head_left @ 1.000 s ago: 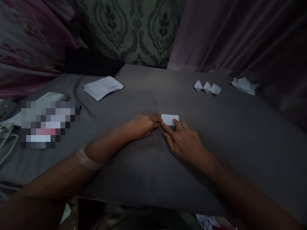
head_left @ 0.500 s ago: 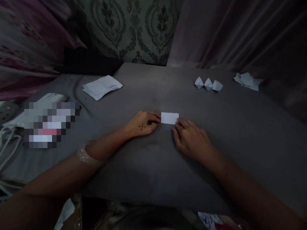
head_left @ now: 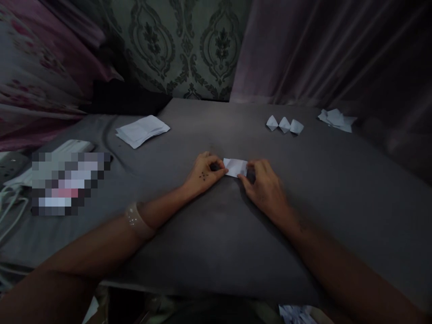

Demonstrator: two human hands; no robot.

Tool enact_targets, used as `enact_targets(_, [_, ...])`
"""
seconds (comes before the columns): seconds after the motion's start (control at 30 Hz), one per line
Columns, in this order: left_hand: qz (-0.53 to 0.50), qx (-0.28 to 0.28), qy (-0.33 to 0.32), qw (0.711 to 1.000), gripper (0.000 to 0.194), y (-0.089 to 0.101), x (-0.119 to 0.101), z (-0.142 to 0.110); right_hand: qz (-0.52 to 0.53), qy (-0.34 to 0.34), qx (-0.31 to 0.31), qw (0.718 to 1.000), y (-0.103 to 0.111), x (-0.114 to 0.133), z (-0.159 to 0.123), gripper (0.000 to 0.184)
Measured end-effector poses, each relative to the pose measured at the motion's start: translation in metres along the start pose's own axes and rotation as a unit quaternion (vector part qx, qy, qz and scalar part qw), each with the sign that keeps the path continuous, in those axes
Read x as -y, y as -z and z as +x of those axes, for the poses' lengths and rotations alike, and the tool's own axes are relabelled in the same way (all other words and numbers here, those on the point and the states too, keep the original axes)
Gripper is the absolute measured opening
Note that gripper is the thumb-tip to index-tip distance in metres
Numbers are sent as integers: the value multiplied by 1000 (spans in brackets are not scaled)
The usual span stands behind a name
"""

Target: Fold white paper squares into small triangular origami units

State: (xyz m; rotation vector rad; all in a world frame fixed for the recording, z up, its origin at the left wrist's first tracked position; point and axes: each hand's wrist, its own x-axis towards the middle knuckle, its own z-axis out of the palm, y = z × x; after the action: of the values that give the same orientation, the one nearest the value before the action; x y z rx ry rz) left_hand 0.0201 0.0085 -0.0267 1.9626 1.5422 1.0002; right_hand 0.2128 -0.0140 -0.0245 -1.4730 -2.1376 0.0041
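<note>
A small white folded paper (head_left: 235, 167) lies between my two hands on the grey sheet (head_left: 216, 234). My left hand (head_left: 209, 171) pinches its left edge between thumb and fingers. At the right end, my right hand (head_left: 263, 180) grips the paper, its thumb on the near edge and its fingers behind the far right corner. A crease shows across the paper, and its surface looks slightly bent.
Beyond my hands stand three folded paper shapes (head_left: 284, 125) in a row, with loose paper pieces (head_left: 336, 120) to their right. A stack of white paper (head_left: 142, 130) lies back left. A blurred-out device (head_left: 67, 189) and white cables (head_left: 13, 211) occupy the left side.
My left thumb and fingers have closed on the paper's left edge. My right thumb has moved up onto its near edge. The paper has turned from flat to slightly bent.
</note>
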Motion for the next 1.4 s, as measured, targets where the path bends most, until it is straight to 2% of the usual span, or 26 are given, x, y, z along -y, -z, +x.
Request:
enact_targets(0.07, [37, -19, -98, 994, 6, 3, -4, -6, 18, 35, -60, 997, 0, -3, 4, 39])
enact_targets(0.1, [55, -17, -140, 989, 6, 5, -7, -10, 22, 58, -75, 995, 0, -4, 6, 37])
enact_targets(0.17, [72, -9, -184, 980, 8, 8, -11, -14, 28, 95, -78, 992, 1, -6, 8, 25])
enact_targets(0.2, [62, -9, -182, 981, 9, 9, -12, -15, 30, 107, -75, 991, 2, -7, 9, 21])
enact_targets(0.27, [2, -20, -135, 991, 13, 11, -14, -14, 34, 125, -67, 989, 3, -8, 8, 22])
enact_targets(0.33, [-84, -21, -60, 994, 17, 12, -14, -10, 28, 135, -66, 988, 5, -7, 6, 24])
enact_targets(0.4, [-163, 8, 4, 987, 20, 12, -12, -4, 10, 145, -62, 987, 5, -6, 6, 26])
enact_targets(0.5, [-249, 51, 62, 965, 22, 12, -5, 2, -15, 177, -35, 984, 4, -6, 12, 27])
enact_targets(0.57, [-286, 29, 84, 954, 23, 11, 1, 5, -11, 214, -9, 977, 3, -6, 20, 27])
enact_targets(0.67, [-302, -45, 97, 947, 21, 12, 9, 7, 16, 261, 21, 965, 0, -8, 34, 27])
enact_targets(0.73, [-271, -67, 94, 956, 19, 14, 14, 6, 30, 275, 49, 960, -3, -8, 39, 28])
enact_targets(0.8, [-208, -63, 86, 972, 19, 16, 18, 3, 39, 275, 77, 957, -8, -8, 39, 29])
enact_targets(0.93, [-39, -6, 34, 999, 23, 17, 21, -6, 42, 261, 131, 955, -14, -8, 32, 31])
enact_targets(1.03, [110, 40, -15, 993, 25, 20, 17, -12, 47, 251, 163, 953, -17, -10, 26, 32])
enact_targets(1.13, [232, 22, -57, 971, 23, 23, 9, -17, 79, 231, 164, 956, -19, -13, 22, 32])
enact_targets(1.2, [255, 41, -100, 961, 24, 24, 4, -19, 104, 210, 152, 960, -20, -14, 21, 30])
enact_targets(1.27, [229, 100, -134, 959, 26, 25, 1, -22, 122, 190, 140, 964, -20, -13, 20, 28])
enact_targets(1.33, [188, 129, -121, 966, 25, 25, 0, -24, 136, 171, 130, 967, -19, -10, 20, 28])
enact_targets(1.4, [155, 114, -74, 979, 23, 25, 0, -25, 144, 151, 125, 970, -19, -7, 21, 27])
